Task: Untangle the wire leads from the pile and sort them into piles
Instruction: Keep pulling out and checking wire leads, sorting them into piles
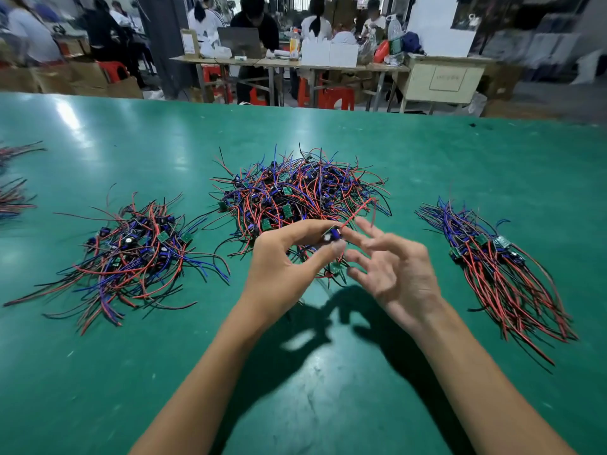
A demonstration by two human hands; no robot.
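Left hand (pixel 282 257): grip clamped on one lead (pixel 335 234) just before the pile (pixel 295 192).
Right hand (pixel 394 267): fingers apart, empty.
Advice: draw slowly; snags likely, blur hides tangles.

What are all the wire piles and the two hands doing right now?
Big middle pile of red, blue and black wire leads: tangled, unsorted.
Left pile of wire leads: loosely heaped, wires splayed.
Right pile of wire leads: neatly aligned, wires parallel.
Small wired board with red lead: lifted above the table, pinched.
Left hand: pinches the small board.
Right hand: open, fingers spread, holding nothing.
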